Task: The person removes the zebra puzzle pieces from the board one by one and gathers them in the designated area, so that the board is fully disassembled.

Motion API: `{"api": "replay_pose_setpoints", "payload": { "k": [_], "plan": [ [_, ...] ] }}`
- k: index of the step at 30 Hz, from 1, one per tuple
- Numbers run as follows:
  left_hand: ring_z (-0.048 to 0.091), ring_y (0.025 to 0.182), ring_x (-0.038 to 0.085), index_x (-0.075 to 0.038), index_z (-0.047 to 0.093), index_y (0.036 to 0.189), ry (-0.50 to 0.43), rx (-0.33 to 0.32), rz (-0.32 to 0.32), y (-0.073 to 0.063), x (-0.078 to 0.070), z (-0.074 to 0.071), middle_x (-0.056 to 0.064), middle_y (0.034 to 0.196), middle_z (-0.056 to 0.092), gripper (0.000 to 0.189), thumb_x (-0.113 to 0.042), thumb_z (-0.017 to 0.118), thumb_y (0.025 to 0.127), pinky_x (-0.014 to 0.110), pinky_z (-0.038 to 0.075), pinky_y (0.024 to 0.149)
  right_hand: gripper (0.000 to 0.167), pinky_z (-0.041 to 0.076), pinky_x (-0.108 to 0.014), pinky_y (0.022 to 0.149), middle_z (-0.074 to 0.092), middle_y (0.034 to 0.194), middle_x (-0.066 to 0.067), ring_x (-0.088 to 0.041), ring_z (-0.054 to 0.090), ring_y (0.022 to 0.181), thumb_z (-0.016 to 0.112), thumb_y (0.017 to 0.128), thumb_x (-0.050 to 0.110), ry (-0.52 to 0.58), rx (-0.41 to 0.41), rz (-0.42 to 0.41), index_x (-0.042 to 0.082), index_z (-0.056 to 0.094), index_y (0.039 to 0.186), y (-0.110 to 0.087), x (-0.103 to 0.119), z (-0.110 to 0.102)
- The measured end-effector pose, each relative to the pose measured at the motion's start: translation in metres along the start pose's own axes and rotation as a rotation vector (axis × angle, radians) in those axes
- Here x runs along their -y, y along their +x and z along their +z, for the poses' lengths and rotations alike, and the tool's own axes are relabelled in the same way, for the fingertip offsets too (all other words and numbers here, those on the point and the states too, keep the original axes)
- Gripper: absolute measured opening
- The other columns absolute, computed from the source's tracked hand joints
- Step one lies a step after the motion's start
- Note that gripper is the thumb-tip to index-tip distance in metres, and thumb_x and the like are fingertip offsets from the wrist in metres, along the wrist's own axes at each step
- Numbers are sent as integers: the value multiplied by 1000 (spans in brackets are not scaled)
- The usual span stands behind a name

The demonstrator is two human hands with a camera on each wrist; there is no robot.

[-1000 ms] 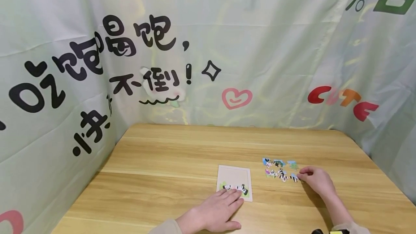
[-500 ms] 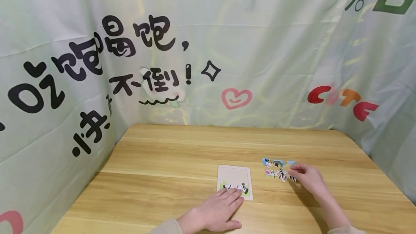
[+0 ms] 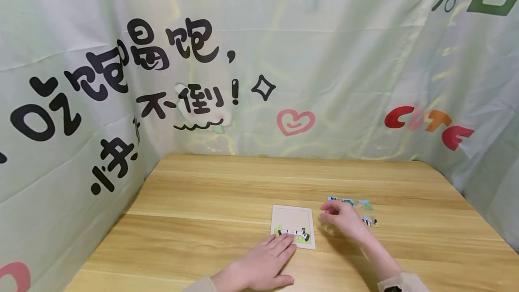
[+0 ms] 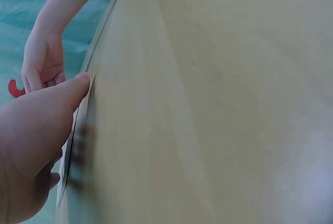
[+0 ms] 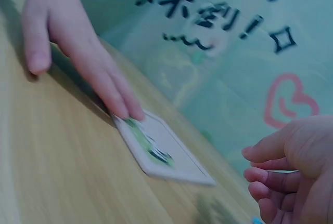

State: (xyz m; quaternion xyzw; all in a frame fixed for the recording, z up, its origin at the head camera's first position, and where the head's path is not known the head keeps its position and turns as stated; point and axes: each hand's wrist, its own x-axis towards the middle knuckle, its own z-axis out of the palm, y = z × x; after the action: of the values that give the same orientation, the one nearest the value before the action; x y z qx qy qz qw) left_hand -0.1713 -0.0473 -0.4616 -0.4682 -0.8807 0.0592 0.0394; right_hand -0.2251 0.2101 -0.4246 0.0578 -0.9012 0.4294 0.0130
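Observation:
A pale puzzle tray [image 3: 289, 216] lies on the table in front of me, with a zebra-patterned puzzle strip [image 3: 302, 233] along its near side. My left hand [image 3: 271, 258] rests with outstretched fingers on the tray's near edge. To the right of the tray, my right hand [image 3: 346, 220] hovers over loose puzzle pieces [image 3: 366, 204]. Its fingers are loosely bent, and in the right wrist view nothing shows between the thumb and fingers [image 5: 265, 176]. Some pieces are hidden under this hand; a black-and-white striped piece [image 3: 366, 221] shows beside it.
The wooden table [image 3: 202, 202] stretches out around the tray. Behind and at the sides hangs a pale printed cloth [image 3: 344, 57] with lettering, a heart and other drawings. Past the table's rim, the cloth also shows in the left wrist view.
My right hand has moved left from the right end of the pieces to near the tray, uncovering the right-hand pieces. The left hand has slid slightly left and stays on the tray.

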Motion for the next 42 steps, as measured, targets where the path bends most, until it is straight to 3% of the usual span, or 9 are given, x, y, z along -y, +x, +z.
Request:
{"api": "replay_pose_setpoints", "payload": {
  "k": [12,22,33,42],
  "plan": [
    [22,138,23,-6,32,144,-91,-4,-44,-23,11,1,12,150,25,74,-59,20,94,38,25,109,20,47,-22,59,58,74,0,-14,54,69,70,76,3,63,121,-111,-3,64,95,2,31,38],
    [24,137,22,-5,36,142,-56,-20,-24,-29,13,3,12,149,29,73,-59,20,95,37,27,108,19,45,-21,60,56,72,0,-13,52,68,72,72,-1,49,230,-198,0,63,89,0,37,65],
    [26,136,24,-5,36,141,-46,-30,-20,-23,8,-1,14,148,30,71,-57,25,95,37,28,108,18,41,-23,59,51,70,2,-11,46,66,76,67,0,-98,206,-247,5,64,79,2,29,73],
    [31,133,24,-5,38,139,-51,-70,-22,-20,8,-1,14,142,35,67,-55,36,94,37,30,107,18,39,-24,58,50,70,2,-12,44,66,78,65,6,-184,167,-245,7,62,74,1,36,77]
  ]
}}
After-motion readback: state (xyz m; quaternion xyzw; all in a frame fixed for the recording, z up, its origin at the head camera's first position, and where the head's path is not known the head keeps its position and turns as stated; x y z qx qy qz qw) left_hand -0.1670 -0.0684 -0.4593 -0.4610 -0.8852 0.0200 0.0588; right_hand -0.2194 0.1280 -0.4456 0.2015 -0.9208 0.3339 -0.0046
